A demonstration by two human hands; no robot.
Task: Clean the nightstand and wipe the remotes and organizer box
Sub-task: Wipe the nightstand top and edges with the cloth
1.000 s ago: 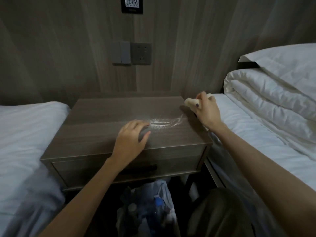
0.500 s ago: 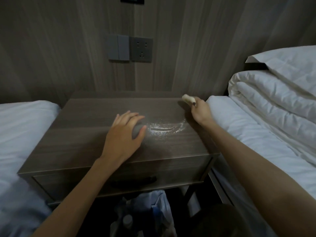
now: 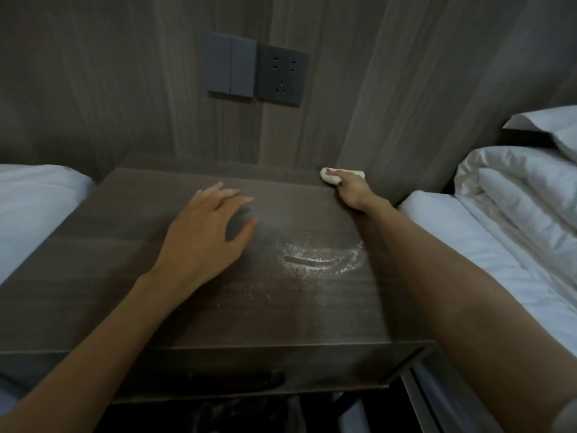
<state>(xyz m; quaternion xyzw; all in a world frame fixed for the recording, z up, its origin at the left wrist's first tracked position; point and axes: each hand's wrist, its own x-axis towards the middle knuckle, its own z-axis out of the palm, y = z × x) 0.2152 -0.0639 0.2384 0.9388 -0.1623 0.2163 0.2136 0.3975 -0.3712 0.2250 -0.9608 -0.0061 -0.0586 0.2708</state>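
Head view: right hand (image 3: pixel 351 192) grips a cloth (image 3: pixel 328 178) on the nightstand (image 3: pixel 125 264), far corner; left hand (image 3: pixel 199 237), fingers (image 3: pixel 231 193) spread.

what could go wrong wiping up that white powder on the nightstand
1. The white powder lies near the nightstand's right edge; a wipe that way could push it onto the white bedding alongside.
2. The right hand grips the cloth at the back right corner; its forearm passes right by the powder and might smear it coming back.
3. The open left hand, just left of the patch, could pick some up.
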